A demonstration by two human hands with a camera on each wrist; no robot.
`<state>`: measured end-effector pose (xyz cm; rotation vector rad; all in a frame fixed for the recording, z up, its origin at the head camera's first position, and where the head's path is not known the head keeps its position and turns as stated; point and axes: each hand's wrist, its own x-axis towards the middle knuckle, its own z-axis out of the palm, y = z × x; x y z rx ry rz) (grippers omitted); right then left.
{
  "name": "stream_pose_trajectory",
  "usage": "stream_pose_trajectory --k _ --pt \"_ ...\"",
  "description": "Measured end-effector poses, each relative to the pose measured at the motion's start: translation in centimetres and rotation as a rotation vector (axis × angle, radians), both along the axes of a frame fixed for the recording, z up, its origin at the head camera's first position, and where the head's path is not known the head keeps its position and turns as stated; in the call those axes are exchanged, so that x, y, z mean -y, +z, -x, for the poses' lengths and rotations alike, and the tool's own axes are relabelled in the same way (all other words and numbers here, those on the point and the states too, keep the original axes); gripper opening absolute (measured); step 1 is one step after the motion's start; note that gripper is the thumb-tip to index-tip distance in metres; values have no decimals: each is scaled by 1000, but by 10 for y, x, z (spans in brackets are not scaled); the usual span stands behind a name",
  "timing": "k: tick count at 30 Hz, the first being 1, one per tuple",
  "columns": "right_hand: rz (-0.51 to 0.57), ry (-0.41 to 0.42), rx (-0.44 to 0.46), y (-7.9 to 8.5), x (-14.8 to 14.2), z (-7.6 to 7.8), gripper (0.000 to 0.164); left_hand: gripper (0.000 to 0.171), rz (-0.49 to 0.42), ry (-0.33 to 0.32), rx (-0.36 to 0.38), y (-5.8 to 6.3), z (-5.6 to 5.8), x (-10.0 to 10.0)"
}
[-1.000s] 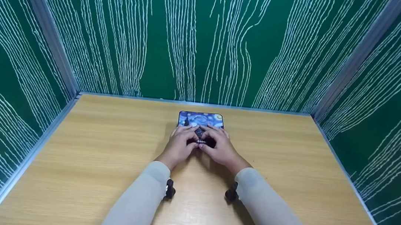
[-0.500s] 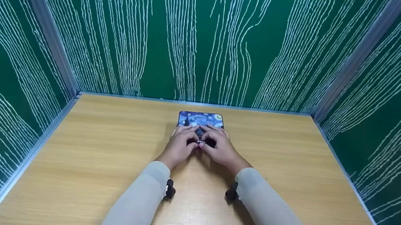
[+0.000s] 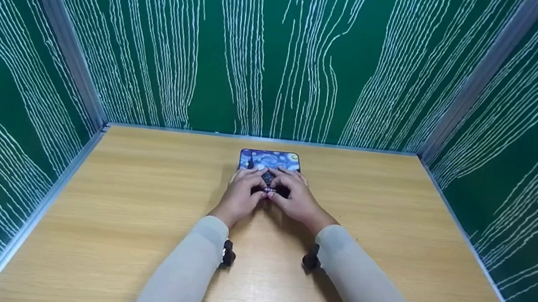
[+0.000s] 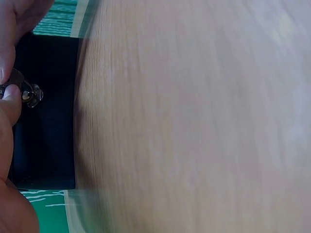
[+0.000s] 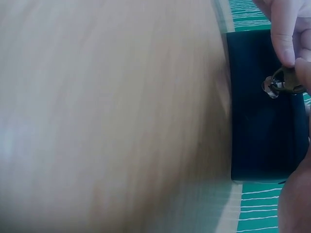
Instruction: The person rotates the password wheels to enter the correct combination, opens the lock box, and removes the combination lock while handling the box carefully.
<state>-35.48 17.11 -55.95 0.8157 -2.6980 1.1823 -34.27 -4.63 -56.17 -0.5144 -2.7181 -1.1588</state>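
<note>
A box (image 3: pixel 270 160) with a blue swirling painted picture on top stands on the table, its dark front (image 4: pixel 46 145) showing in the wrist views. From a metal clasp (image 5: pixel 270 88) on that front hangs a small bronze-coloured padlock (image 5: pixel 290 78). My left hand (image 3: pixel 240 195) pinches the padlock from the left with its thumb and a finger. On the other side, my right hand (image 3: pixel 298 199) pinches it too, thumb close to the left thumb. The other fingers of both hands rest on the box top. Fingertips hide much of the padlock.
The wooden table (image 3: pixel 142 217) spreads around the box and ends at a metal rail (image 3: pixel 176 130) just behind it. Green panels (image 3: pixel 297 74) with white wavy lines enclose the back and both sides.
The small bit of padlock showing between the fingertips looks slightly different, and the right thumb has shifted a little. Box and arms keep their places.
</note>
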Motion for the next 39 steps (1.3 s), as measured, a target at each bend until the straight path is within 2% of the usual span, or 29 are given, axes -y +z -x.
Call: stream_pose_trajectory --k 14,20,28,33,39 --pt "-32 -29 29 0 0 0 8 5 7 -16 -7 -2 3 0" --pt "0 -15 28 0 -1 -1 16 5 -6 2 4 -3 4 -1" --pt "5 -5 -8 -1 -1 0 16 4 -18 17 10 -3 2 -3" --pt "6 8 -49 -2 0 0 16 5 -11 1 -19 -1 0 -2" --pt "7 1 -33 -2 0 0 14 5 -16 -6 -25 1 -1 -2"
